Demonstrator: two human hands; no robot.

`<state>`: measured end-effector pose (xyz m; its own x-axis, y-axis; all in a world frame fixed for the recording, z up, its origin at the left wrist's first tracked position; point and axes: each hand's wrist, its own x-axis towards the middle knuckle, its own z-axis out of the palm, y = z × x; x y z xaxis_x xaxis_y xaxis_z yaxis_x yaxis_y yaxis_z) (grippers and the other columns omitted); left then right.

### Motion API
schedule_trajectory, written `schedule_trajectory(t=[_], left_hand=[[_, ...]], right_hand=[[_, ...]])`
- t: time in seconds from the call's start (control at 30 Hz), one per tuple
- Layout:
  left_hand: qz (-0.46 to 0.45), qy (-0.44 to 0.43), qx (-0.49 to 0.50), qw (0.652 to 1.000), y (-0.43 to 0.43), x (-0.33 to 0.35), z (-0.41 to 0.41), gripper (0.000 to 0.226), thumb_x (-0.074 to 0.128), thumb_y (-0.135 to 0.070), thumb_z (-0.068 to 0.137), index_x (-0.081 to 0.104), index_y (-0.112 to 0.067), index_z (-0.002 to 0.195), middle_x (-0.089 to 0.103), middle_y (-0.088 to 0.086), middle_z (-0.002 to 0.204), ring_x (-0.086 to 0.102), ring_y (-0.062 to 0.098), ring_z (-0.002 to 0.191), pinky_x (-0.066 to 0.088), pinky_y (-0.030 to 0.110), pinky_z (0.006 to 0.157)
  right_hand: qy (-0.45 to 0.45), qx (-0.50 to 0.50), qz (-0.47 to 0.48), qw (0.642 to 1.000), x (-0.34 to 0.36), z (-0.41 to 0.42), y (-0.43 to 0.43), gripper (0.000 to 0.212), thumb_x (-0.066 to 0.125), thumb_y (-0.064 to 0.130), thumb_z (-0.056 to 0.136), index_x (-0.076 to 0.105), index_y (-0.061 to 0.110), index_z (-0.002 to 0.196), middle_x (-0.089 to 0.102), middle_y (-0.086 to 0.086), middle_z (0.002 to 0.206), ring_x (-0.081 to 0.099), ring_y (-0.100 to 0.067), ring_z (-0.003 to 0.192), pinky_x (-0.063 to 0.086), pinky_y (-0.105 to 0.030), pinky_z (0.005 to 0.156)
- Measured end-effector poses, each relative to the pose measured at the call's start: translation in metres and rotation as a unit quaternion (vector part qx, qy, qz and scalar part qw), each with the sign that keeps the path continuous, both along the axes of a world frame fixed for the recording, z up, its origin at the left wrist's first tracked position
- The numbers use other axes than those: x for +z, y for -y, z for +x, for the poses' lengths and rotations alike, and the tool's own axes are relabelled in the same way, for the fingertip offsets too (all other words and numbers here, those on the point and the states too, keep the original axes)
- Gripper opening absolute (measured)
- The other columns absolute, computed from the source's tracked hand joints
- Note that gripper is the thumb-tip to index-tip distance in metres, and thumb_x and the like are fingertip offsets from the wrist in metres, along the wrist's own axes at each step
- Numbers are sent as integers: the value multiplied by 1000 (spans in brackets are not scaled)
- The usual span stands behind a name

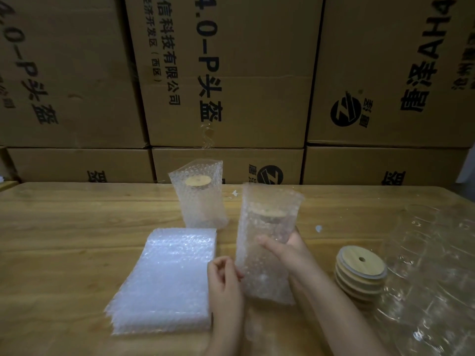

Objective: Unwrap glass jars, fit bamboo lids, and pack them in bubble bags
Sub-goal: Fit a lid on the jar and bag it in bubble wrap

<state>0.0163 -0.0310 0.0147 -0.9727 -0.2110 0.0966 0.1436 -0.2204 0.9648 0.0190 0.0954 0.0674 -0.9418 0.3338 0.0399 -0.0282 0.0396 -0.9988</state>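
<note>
A glass jar with a bamboo lid sits inside a bubble bag held above the wooden table. My right hand grips the bagged jar around its middle, thumb in front. My left hand pinches the bag's lower left edge. A second bagged jar with a bamboo lid stands upright behind, near the table's far edge. A flat stack of bubble bags lies to the left of my hands. A stack of bamboo lids with centre holes stands to the right.
Clear plastic wrap with wrapped jars lies crumpled at the table's right side. Stacked cardboard boxes form a wall right behind the table. Bare wood shows on the left part of the table.
</note>
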Motion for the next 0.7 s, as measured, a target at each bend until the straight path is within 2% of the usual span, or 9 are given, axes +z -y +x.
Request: schedule_trajectory(t=[0.07,0.13,0.3,0.43,0.5,0.6,0.7], left_hand=[[-10,-10,-32,999,0,-6,2,14,48,-15,98,53,-14,85,55,-4,58,41,10,43,35,23,43],[-30,-19,-74,997,1,-8,-2,18,51,-12,97,55,-10,80,55,0,57,39,7,40,33,19,40],[-67,-12,-170,983,-4,-9,-9,24,53,-2,95,55,-4,72,52,6,51,37,8,36,31,18,37],[-70,0,-194,978,-7,-11,-15,24,53,0,95,57,-2,72,51,8,48,37,6,34,32,19,40],[-66,9,-192,979,-7,-14,-18,23,53,-1,95,56,-3,72,51,7,47,36,7,33,29,18,37],[-86,10,-202,976,-10,-17,-19,29,55,0,92,52,-9,66,45,-1,45,35,8,35,29,17,39],[-158,-19,-207,965,-14,-23,-19,37,59,1,88,44,-19,60,38,-13,44,31,3,43,27,19,48]], right_hand=[[6,-47,9,999,5,-8,-1,94,82,43,55,37,26,136,59,1,124,60,-23,109,52,-46,92],[-1,-93,0,996,10,-19,-2,105,80,48,49,32,26,140,53,-1,130,58,-26,113,51,-48,93],[-36,-184,21,982,16,-60,4,96,80,36,70,22,24,146,33,-2,143,51,-27,121,50,-44,95],[-59,-206,58,975,18,-99,15,96,78,33,75,17,23,149,24,1,144,43,-23,126,44,-30,90],[-56,-213,67,973,17,-118,20,96,78,32,76,17,23,149,24,-1,143,42,-24,126,44,-30,89],[-52,-230,74,969,14,-142,25,95,78,34,75,19,25,148,25,-2,142,42,-26,126,48,-37,92],[-53,-235,89,966,12,-159,27,95,77,36,75,18,26,148,22,-1,145,40,-27,129,42,-30,86]])
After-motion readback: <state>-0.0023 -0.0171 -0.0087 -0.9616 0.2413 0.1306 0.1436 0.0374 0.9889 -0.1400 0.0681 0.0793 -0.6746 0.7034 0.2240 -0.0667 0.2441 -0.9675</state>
